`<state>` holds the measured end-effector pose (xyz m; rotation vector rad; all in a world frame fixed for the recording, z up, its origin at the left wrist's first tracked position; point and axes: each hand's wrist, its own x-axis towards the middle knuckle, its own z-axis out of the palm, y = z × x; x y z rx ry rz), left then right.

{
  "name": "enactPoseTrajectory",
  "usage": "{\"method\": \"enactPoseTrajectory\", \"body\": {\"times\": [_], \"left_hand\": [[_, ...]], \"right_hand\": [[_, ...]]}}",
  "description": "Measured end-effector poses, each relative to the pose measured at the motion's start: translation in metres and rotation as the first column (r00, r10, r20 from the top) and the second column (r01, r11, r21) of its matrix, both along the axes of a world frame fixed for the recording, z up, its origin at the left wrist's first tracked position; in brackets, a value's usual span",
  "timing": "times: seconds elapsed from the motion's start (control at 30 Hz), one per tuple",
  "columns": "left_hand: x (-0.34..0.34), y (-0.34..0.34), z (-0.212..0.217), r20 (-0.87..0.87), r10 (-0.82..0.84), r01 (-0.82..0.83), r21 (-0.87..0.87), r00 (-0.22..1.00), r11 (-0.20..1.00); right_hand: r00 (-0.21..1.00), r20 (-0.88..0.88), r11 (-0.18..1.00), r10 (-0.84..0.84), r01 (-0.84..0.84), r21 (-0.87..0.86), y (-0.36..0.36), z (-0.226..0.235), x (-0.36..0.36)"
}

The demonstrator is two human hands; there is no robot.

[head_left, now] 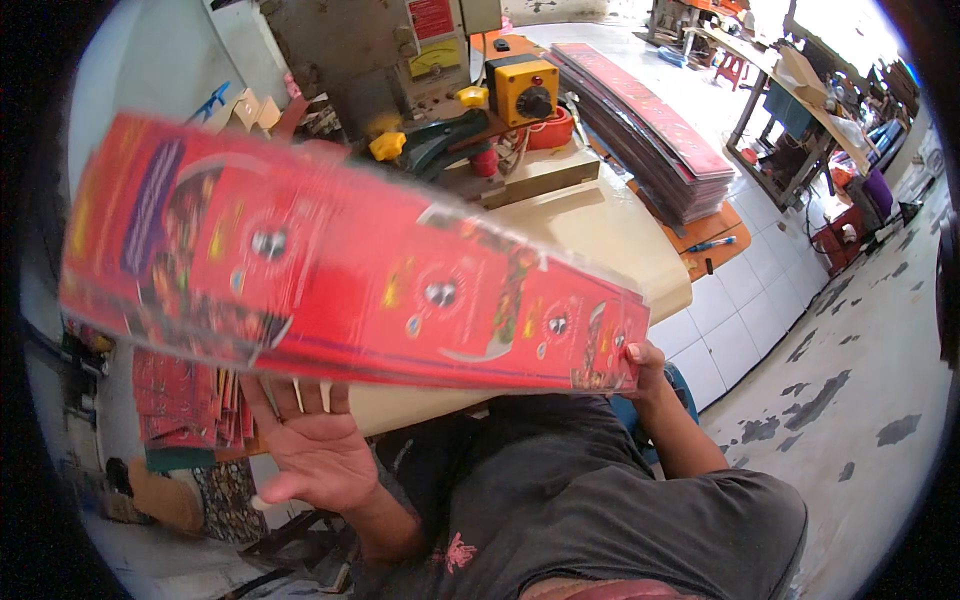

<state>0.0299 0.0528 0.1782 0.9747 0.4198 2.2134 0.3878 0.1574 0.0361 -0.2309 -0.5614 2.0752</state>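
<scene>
Presently, the person holds up a long red printed strip (340, 270), which stretches across the view above the cream-coloured work surface (610, 225). The right hand (648, 368) grips the strip at its narrower-looking right end, with the thumb lying over the printed side. The left hand (318, 455) is wide, its palm turned upward and its fingers spread; the fingertips go behind the lower edge of the strip, and whether they touch it, one cannot tell. The left end of the strip is blurred, and it is not clear if it is a single sheet or several together.

To the left, beside the left hand, smaller red printed pieces (180, 400) lie in piles. Behind the strip stand a yellow control box (526, 92) with a black dial and, nearer to the left, a yellow knob (388, 146). Farther to the right, a tall stack of long red sheets (650, 115) rests on an orange board (727, 230), and a blue pen (711, 244) lies near its closer end.
</scene>
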Motion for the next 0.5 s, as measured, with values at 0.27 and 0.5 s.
{"method": "enactPoseTrajectory", "body": {"times": [0.27,0.5], "left_hand": [[-0.034,-0.021,-0.028,0.132,0.129,-0.098,-0.219,0.983,0.971],[-0.046,0.008,-0.077,0.158,-0.227,0.270,-0.346,0.961,0.899]], "right_hand": [[0.856,0.511,0.995,-0.080,0.035,0.098,0.006,0.040,0.010],[0.651,0.653,0.856,-0.387,-0.010,0.517,0.072,0.083,0.043]]}}
